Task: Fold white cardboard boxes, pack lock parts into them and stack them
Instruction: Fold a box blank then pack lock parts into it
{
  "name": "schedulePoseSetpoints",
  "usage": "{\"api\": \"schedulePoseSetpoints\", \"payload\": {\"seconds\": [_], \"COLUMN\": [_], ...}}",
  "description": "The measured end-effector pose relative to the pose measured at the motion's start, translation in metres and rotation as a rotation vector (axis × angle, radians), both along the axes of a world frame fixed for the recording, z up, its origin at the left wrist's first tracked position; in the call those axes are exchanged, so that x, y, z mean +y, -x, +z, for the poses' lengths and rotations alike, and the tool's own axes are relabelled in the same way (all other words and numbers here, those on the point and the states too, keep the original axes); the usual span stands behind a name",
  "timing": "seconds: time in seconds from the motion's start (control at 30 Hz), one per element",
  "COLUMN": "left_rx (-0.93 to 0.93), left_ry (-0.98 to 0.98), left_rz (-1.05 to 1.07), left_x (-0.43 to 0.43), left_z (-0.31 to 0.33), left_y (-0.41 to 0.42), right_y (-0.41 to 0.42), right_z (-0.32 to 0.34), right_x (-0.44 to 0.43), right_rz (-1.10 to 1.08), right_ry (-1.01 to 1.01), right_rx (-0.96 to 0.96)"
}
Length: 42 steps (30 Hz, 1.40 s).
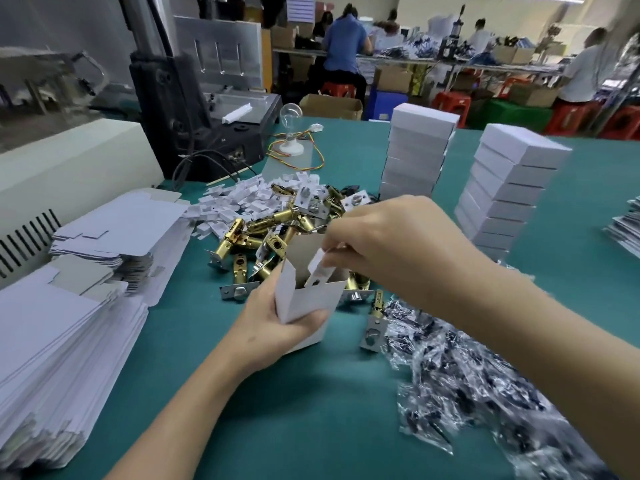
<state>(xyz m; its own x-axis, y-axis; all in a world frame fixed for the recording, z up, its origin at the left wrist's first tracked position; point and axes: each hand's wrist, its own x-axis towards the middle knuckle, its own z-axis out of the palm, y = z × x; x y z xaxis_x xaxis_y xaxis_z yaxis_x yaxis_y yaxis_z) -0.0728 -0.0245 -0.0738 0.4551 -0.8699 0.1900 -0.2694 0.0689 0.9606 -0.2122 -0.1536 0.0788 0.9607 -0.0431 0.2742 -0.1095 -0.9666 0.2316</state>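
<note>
**A:** What takes up the most room?

**B:** The teal-green table top (311,403). On its left side lie stacks of flat white cardboard blanks (69,341), fanned out and leaning toward the middle.

**A:** And the finished boxes?

**B:** One tall column of closed white cardboard boxes (415,157) stands at the far middle. A second column (509,195) stands to its right, apart from it.

**A:** What lies loose?

**B:** A heap of crinkled clear plastic bags (467,382) with dark bits inside is at the near right. In the middle is a pile of brass and silver metal latch bolts (256,237). Just behind it is a scatter of little white plastic clips (235,199).

**A:** Where is the box being packed?

**B:** The open white cardboard box (308,299) is upright, top flaps spread, just in front of the latch pile. The left hand (277,327) grips it low down, thumb across the front face and fingers curled round behind. I cannot tell whether its base touches the table.

**A:** The other hand?

**B:** The right hand (388,244) is over the box mouth. Its fingertips pinch a small white plastic piece (320,266), which is tilted with its lower end inside the opening.
</note>
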Motion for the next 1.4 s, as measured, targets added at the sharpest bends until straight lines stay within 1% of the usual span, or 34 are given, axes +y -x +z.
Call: {"api": "schedulePoseSetpoints", "payload": {"seconds": [0.17,0.27,0.33,0.43,0.5,0.57,0.63,0.67,0.73,0.77,0.8,0.83,0.87,0.9,0.93,1.0,1.07,1.13,1.23,1.4], "left_rx": [0.012,0.002,0.016,0.059,0.094,0.124,0.152,0.167,0.186,0.187,0.183,0.178,0.174,0.174,0.175,0.181,0.187,0.194,0.192,0.2], "left_ry": [-0.016,-0.005,-0.004,0.021,0.05,0.047,0.028,0.019,0.014,0.014,0.014,0.012,0.01,0.009,0.008,0.003,-0.003,-0.007,-0.007,-0.022], "left_rz": [0.018,-0.003,-0.015,-0.047,-0.068,-0.061,-0.037,-0.03,-0.033,-0.037,-0.044,-0.049,-0.056,-0.062,-0.067,-0.069,-0.068,-0.074,-0.081,-0.08], "left_x": [0.004,0.005,0.004,0.002,0.001,0.001,0.001,0.0,0.0,0.0,-0.001,-0.001,-0.001,-0.002,-0.002,-0.003,-0.003,-0.003,-0.003,-0.003], "left_z": [0.001,0.002,0.003,0.003,0.003,0.003,0.002,0.001,0.0,0.0,0.0,0.001,0.001,0.001,0.001,0.001,0.001,0.001,0.001,0.001], "left_y": [0.0,0.001,0.002,0.004,0.005,0.005,0.005,0.004,0.005,0.006,0.006,0.007,0.007,0.007,0.007,0.007,0.007,0.006,0.005,0.005], "right_y": [-0.021,-0.027,-0.03,-0.036,-0.04,-0.04,-0.033,-0.028,-0.018,-0.015,-0.014,-0.015,-0.016,-0.017,-0.017,-0.017,-0.016,-0.014,-0.014,-0.017], "right_z": [0.011,0.015,0.012,0.001,-0.008,-0.013,-0.012,-0.009,0.0,0.003,0.006,0.007,0.007,0.005,0.0,-0.016,-0.037,-0.056,-0.077,-0.091], "right_x": [0.007,0.016,0.022,0.026,0.027,0.026,0.022,0.018,0.002,-0.012,-0.03,-0.051,-0.074,-0.097,-0.119,-0.156,-0.179,-0.191,-0.198,-0.202], "right_rz": [-0.069,-0.052,-0.029,-0.051,-0.06,-0.043,0.007,0.042,0.092,0.081,0.031,-0.057,-0.174,-0.299,-0.415,-0.582,-0.678,-0.744,-0.783,-0.807], "right_ry": [0.055,0.036,0.036,0.086,0.075,0.055,-0.041,-0.152,-0.431,-0.532,-0.581,-0.582,-0.552,-0.504,-0.45,-0.363,-0.297,-0.244,-0.219,-0.27], "right_rx": [0.05,0.143,0.184,0.246,0.299,0.312,0.25,0.191,0.004,-0.12,-0.232,-0.307,-0.332,-0.298,-0.211,0.022,0.205,0.331,0.396,0.351]}}
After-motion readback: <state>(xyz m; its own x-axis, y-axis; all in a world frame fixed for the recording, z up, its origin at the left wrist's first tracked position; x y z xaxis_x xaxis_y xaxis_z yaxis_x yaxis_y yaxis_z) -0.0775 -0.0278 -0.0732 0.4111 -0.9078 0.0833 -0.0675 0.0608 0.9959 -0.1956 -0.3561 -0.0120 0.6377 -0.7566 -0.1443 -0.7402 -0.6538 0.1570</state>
